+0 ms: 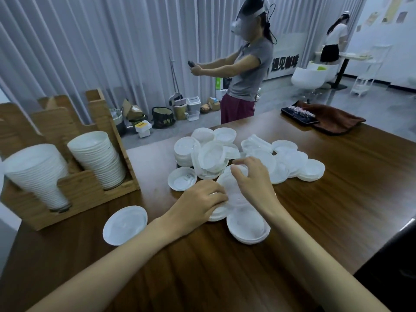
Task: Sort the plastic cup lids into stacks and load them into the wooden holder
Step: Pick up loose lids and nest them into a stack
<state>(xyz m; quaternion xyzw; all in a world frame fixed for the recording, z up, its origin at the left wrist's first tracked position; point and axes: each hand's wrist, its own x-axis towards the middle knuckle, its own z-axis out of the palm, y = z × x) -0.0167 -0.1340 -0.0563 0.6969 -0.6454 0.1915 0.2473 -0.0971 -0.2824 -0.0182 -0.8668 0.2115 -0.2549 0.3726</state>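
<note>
A heap of translucent white cup lids (225,152) lies in the middle of the dark wooden table (337,199). My left hand (200,203) grips a short stack of lids (218,213) at the heap's near edge. My right hand (252,176) has its fingers curled around a clear lid (227,183) held just above that stack. At the left stands the wooden holder (78,188) with two tall stacks of lids (99,158) leaning in its slots. A single lid (125,225) lies in front of the holder, and a small pile (247,226) sits by my right wrist.
A brown cloth with a dark tray (324,117) lies at the table's far right. A person in a grey shirt (245,68) stands beyond the far edge; another stands at the back right. Bins and boxes (175,111) line the curtain on the floor.
</note>
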